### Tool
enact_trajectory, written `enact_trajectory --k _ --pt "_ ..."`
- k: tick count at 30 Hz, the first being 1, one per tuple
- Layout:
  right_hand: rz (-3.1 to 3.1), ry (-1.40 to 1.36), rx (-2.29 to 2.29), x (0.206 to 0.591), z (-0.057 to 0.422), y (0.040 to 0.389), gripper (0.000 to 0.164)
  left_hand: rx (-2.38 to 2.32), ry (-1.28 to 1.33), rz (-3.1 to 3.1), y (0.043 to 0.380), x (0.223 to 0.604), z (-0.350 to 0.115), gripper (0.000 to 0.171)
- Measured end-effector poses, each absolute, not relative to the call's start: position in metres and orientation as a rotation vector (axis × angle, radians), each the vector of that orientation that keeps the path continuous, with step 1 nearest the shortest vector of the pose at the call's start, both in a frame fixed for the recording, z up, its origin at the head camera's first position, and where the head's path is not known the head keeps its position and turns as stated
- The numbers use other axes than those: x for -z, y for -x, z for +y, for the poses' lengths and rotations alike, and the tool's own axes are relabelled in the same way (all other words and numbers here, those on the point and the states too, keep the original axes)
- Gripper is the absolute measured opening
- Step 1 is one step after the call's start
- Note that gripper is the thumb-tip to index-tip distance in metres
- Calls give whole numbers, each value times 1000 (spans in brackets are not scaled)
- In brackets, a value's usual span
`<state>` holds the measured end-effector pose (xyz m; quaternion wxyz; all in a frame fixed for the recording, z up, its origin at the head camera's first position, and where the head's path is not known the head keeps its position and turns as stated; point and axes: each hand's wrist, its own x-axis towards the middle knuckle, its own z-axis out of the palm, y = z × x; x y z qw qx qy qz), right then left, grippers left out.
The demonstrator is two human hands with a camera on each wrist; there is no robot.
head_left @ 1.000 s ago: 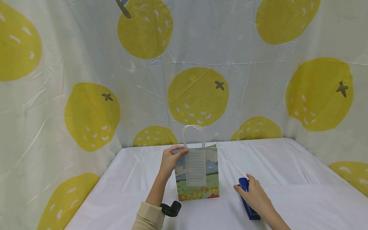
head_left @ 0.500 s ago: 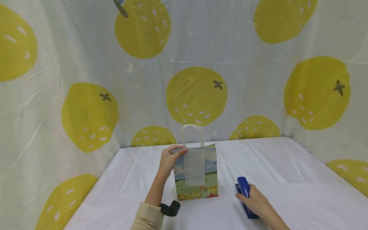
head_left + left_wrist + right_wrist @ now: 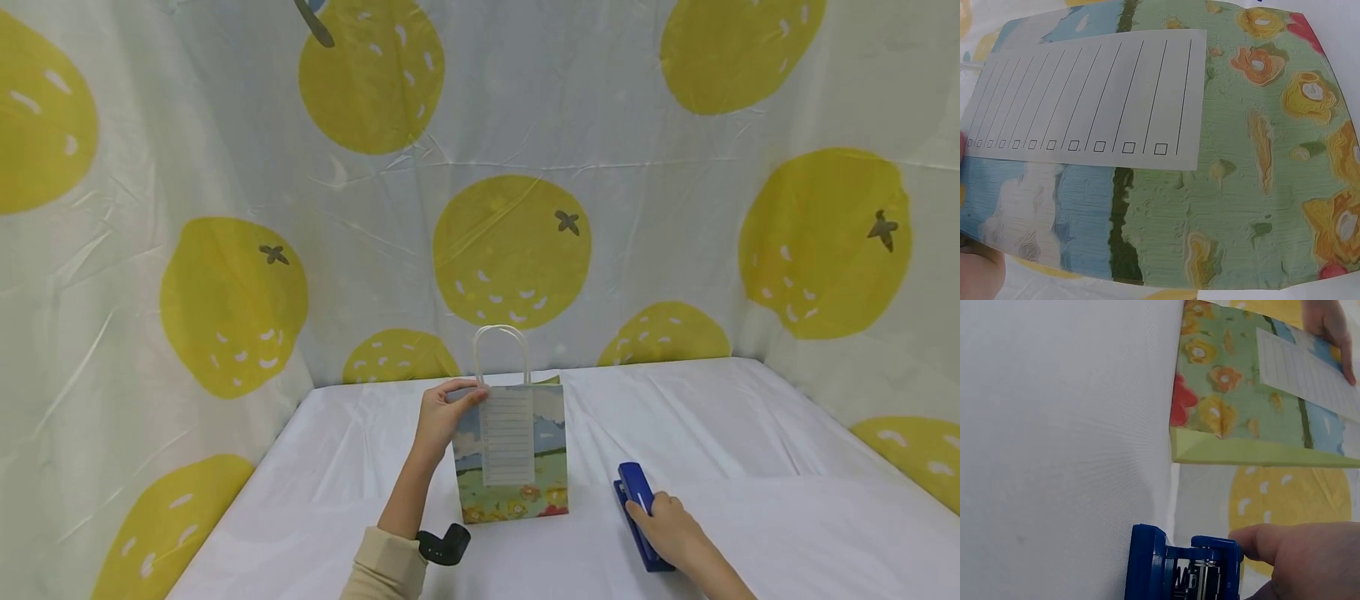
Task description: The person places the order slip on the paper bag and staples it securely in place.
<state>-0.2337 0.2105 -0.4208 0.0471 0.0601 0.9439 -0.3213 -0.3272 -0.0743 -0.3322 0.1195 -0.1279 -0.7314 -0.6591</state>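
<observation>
Meanwhile, a person's L hand (image 3: 442, 419) pinched the top L corner of an upright paper bag (image 3: 550, 471), thumb in front, nr the corner of a lined white sheet (image 3: 508, 437) w/ small checkboxes on the bag's face. The bag stood on a white-covered table (image 3: 330, 475), w/ white handles (image 3: 528, 358) up top & a painted meadow, blue sky & yellow, orange & red flowers on front; the R wrist view also caught its lime-green side. Off to the bag's R & slightly closer to the person, the R hand (image 3: 671, 527) gripped a blue stapler (image 3: 637, 485) that lay on the table, apart from the bag. A beige sleeve (image 3: 386, 561) & a black device (image 3: 445, 546) showed at the L wrist; behind hung a pale backdrop (image 3: 652, 217) printed w/ yellow fruit
</observation>
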Motion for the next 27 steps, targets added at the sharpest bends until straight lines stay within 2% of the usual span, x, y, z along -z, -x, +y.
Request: enact_trajectory --k 11,20,27 --pt "2867 -164 1110 418 208 232 62 1950 388 -2173 320 323 -73 23" --pt "2876 -125 1160 412 204 233 54 1973 379 -2151 328 332 -75 28" --pt "2879 -108 1381 405 200 235 58 1943 362 -2154 326 332 -74 32"
